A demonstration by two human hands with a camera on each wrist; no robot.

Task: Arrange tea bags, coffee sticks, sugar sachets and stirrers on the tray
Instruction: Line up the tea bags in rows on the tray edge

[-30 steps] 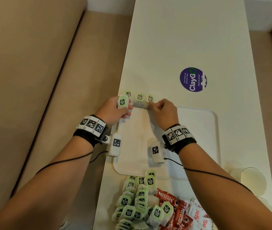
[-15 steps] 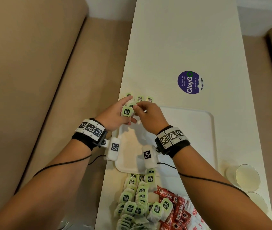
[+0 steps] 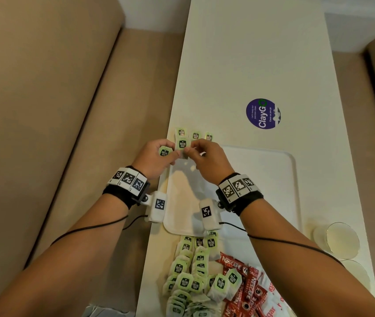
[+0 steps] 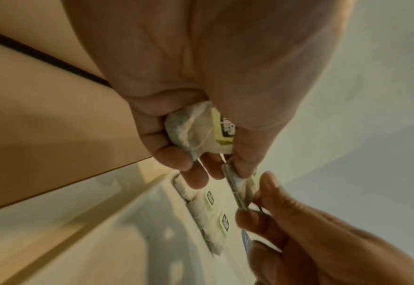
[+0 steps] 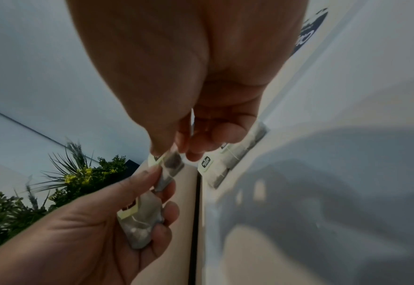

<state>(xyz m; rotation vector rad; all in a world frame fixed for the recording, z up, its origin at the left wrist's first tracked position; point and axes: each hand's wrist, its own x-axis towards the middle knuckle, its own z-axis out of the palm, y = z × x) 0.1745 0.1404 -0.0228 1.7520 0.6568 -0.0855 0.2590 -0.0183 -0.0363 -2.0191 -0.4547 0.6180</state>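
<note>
Progress: early. Three tea bags [image 3: 195, 135] lie in a row at the tray's [image 3: 262, 179] far left corner, seemingly along its far rim; from the head view I cannot tell whether they sit fully inside the rim or partly on the table [image 3: 250, 53]. The rest of the tray surface shows nothing else. Still to move, by my reading: the heap of tea bags [image 3: 188, 277] on the table just near of the tray, the red coffee sticks [image 3: 243, 287] beside that heap to its right, and the white sugar sachets [image 3: 271, 310] at the bottom edge. No stirrers identifiable in any view. Two glasses [image 3: 342, 240] stand on the table right of the tray, apart from it.

Hands, left to right:
- Left hand [image 3: 156, 159]: fingers curled round one tea bag in the palm [image 4: 196, 131]; its thumb and fingertip also pinch one end of a second tea bag [image 3: 182, 144] held between the two hands.
- Right hand [image 3: 207, 161]: thumb and forefinger pinch the other end of that shared tea bag; remaining fingers loosely curled, holding nothing else as far as the blurred wrist views show.
- The hands are close together, above the tray's far left corner, just near of the laid row.

Judgement: the shared bag is being passed or straightened for placing as the fourth in the row.
</note>
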